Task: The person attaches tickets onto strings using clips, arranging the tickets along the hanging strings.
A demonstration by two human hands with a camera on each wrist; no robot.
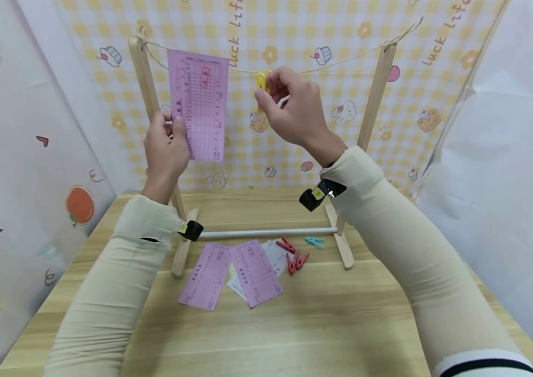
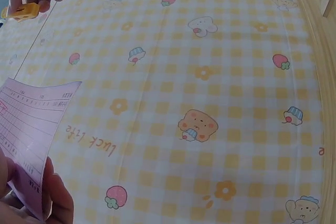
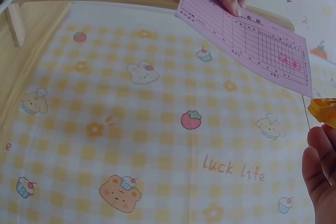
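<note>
Your left hand [image 1: 166, 146] is raised, fingers pinched together; your right hand [image 1: 290, 107] is higher, just right of it, fingertips pinched.

I see a pink slip [image 1: 199, 102], printed w/ a table grid and a red stamp mark, hanging upright w/ its top edge up at the string [image 1: 323, 65], near the left post of the wooden rack. Lower left edge is pinched in the left hand [image 1: 166, 149]; sheet flat, slightly bowed in the left wrist view. A yellow clothespin [image 1: 261, 82] sits right at the string, just right of the slip's top corner, not touching the paper, pinched by the right hand [image 1: 295, 110]. Can't tell if the pin's jaws are around the string yet.
</note>
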